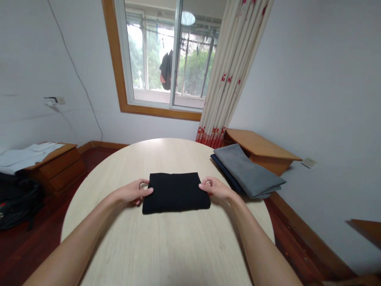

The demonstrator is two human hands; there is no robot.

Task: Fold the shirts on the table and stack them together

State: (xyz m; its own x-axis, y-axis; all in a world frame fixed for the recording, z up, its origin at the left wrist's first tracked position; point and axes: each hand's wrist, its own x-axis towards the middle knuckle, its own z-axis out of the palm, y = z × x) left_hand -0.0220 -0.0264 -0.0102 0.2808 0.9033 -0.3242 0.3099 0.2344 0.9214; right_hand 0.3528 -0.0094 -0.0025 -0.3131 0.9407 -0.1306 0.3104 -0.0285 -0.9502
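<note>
A black cloth, folded into a flat rectangle, lies in the middle of the round table. At its left edge my left hand pinches the fabric, thumb on top and fingers curled at the side. My right hand grips the right edge in the same way, its thumb over the cloth. What kind of garment or fabric it is, I cannot make out. To the right of my right hand lies a stack of folded cloth, a grey one over a dark blue one.
The round table has a pale wood top. Behind its right side stands a wooden cabinet by the curtain. At the left, a low wooden chest bears white papers, with a black bag beside it.
</note>
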